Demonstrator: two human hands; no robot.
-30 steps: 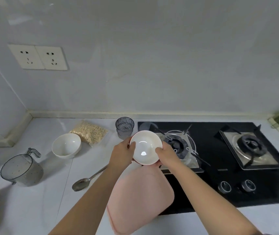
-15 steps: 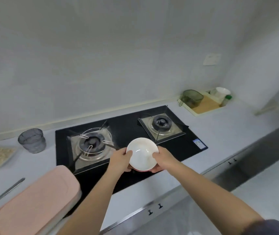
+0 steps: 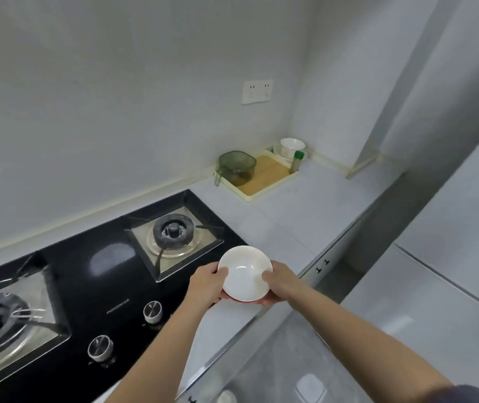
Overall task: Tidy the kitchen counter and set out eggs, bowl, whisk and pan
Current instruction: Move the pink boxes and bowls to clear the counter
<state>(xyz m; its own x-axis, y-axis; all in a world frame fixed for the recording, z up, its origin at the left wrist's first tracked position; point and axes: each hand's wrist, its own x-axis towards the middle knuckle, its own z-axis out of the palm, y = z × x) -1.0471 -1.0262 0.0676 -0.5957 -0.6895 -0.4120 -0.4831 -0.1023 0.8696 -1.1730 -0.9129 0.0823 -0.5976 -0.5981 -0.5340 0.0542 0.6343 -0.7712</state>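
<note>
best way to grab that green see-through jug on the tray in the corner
Take the green jug, upright on the tray, by its handle, which juts from its left side toward the stove. Come from that side; the body looks wide and boxy. Left hand and right hand both hold the white bowl; free one first.

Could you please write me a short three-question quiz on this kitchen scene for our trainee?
1. True or false: the white bowl is held by both the left hand and the right hand.
2. Fill in: the stove shows ___ knobs at its front.
3. Where does the green container stand? A on the stove; B on the tray; C in the white bowl.
Key: 1 true; 2 two; 3 B.
</note>
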